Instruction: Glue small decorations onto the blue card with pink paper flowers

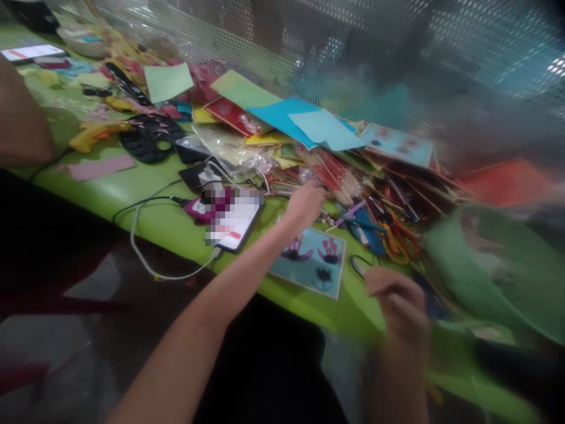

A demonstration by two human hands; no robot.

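Observation:
My left hand (305, 204) reaches across the green table (145, 194) to the edge of a heap of coloured paper sheets (304, 123) and thin sticks (335, 174); its fingers are hidden behind the hand. My right hand (397, 300) hovers at the table's near edge, motion-blurred, fingers curled loosely, with nothing clearly seen in it. Between the hands lies a blue card with dark flower shapes (314, 262). Orange-handled scissors (397, 238) lie just beyond the right hand.
A phone (233, 221) on a white cable (145, 259) lies left of my left arm. A black cut-out shape (148, 136) and pink strip (99, 168) sit further left. Another person's arm (20, 121) is at the far left. A blurred green object (494, 265) stands right.

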